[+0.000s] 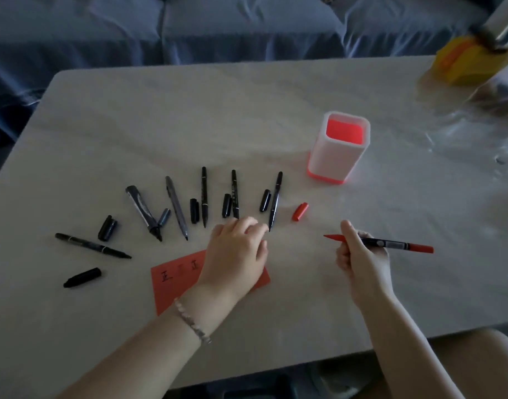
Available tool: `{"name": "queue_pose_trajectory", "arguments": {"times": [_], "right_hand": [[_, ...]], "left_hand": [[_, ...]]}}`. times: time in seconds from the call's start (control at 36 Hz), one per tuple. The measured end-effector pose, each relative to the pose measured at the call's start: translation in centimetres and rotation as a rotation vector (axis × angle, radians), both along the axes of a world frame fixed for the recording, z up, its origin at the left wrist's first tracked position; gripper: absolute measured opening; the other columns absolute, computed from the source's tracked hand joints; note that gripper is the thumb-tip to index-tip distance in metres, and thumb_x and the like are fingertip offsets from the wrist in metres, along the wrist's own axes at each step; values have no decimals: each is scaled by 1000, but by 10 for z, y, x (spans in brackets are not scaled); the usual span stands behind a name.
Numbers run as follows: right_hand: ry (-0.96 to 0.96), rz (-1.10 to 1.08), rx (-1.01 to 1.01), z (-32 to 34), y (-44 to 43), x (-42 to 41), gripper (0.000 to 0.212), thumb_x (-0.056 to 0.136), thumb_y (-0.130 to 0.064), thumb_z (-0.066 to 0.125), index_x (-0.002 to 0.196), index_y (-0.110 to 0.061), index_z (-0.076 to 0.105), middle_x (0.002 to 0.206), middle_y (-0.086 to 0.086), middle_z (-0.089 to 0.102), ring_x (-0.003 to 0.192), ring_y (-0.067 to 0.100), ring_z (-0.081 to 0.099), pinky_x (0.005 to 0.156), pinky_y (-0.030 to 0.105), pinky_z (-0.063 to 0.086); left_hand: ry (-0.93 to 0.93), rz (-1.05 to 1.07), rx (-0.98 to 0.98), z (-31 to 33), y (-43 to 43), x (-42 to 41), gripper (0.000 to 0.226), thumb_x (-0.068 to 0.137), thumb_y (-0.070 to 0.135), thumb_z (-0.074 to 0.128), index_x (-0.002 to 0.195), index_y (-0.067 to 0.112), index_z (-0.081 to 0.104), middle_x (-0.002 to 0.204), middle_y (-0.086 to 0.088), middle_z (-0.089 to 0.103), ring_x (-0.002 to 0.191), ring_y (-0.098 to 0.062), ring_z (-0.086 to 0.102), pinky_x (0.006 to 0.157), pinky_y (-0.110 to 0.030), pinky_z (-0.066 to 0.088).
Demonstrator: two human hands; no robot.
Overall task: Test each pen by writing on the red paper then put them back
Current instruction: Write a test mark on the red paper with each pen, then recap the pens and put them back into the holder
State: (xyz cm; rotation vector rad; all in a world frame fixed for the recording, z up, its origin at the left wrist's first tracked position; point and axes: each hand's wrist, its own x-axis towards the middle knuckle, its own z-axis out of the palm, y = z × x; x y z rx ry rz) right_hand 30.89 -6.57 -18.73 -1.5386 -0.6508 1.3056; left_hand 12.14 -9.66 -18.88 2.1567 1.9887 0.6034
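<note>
Pale tabletop (247, 110) before a blue sofa (160, 30), dimly lit. White pen holder (337, 148) with red lining standing empty, so nothing returned yet. Red paper (175, 286) near the front edge, half under the left hand (235, 251), bearing three written characters. Six black pens fanned out uncapped beyond the paper, caps beside them; the rightmost black pen (275, 201) touched at its tip by the left fingers, hand curled, not gripping. Right hand (362, 254) clasping the uncapped red marker (391, 243), tip aimed left, off the paper. Red cap (300, 211) lying apart. Likely mid-testing; capping and returning all left.
</note>
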Motion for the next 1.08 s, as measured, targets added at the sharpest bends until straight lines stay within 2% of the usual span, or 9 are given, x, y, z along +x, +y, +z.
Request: {"name": "queue_pose_trajectory", "arguments": {"times": [0.17, 0.36, 0.42, 0.5, 0.61, 0.69, 0.78, 0.86, 1.08], "right_hand": [[-110, 24, 64, 3, 3, 7, 26, 85, -23, 64, 64, -16, 49, 38, -8, 42, 40, 10, 33, 46, 21, 30], [-182, 38, 101, 5, 6, 13, 26, 85, -22, 62, 64, -16, 48, 35, -8, 43, 36, 7, 33, 51, 27, 29], [-183, 44, 105, 6, 7, 13, 27, 86, -21, 62, 64, -16, 47, 35, -8, 43, 36, 6, 33, 50, 26, 29], [-178, 57, 100, 7, 7, 11, 25, 87, -20, 61, 67, -14, 48, 34, -9, 42, 34, 3, 33, 44, 18, 31], [-185, 75, 112, 12, 1, 8, 24, 88, -22, 58, 67, -11, 53, 39, -7, 48, 41, 8, 40, 50, 20, 36], [-29, 72, 74, 14, -7, 4, 30, 92, -27, 51, 70, -9, 61, 47, -3, 57, 45, 10, 48, 52, 25, 39], [189, 135, -25, 16, -18, -8, 46, 96, -32, 41, 64, -13, 68, 54, 5, 66, 50, 15, 54, 51, 24, 40], [219, 224, -75, 17, -26, -24, 56, 96, -28, 37, 54, -16, 71, 57, 7, 67, 55, 21, 52, 51, 27, 38], [157, 354, -13, 28, -44, -62, 33, 97, -27, 37, 70, -13, 49, 53, 9, 63, 45, 15, 49, 49, 25, 38]], "left_hand": [[76, -43, -102, 3, 52, 44, 31, 90, 29, 52, 114, 9, 58, 114, -9, 57, 109, -30, 48, 89, -37, 35], [189, -82, -167, -8, 76, 60, 29, 89, 31, 54, 108, 11, 59, 116, -7, 48, 112, -28, 39, 91, -34, 32], [216, -64, -62, -13, 75, 58, 20, 75, 26, 73, 87, 13, 67, 97, -4, 58, 95, -27, 51, 77, -31, 42], [213, -35, -18, -13, 67, 53, 36, 33, 22, 91, 51, 20, 60, 60, 7, 58, 61, -18, 57, 52, -19, 43], [-51, -88, 2, -5, 21, 47, 6, 69, 24, 66, 69, 20, 62, 65, 8, 61, 68, -18, 59, 67, -24, 34], [-312, -59, -121, 13, -25, 32, 11, 86, 25, 54, 91, 20, 62, 80, 8, 64, 76, -9, 57, 72, -19, 37], [-537, 47, -171, 23, -59, 9, 14, 85, 18, 63, 94, 29, 61, 81, 17, 66, 79, 2, 59, 70, -7, 42], [-671, 183, -167, 20, -74, -14, 25, 83, 14, 65, 96, 35, 62, 84, 23, 68, 84, 10, 60, 71, -1, 40], [-864, 291, -240, 18, -84, -40, 19, 86, 17, 60, 89, 36, 63, 94, 12, 67, 86, -3, 63, 77, -13, 48]]}}
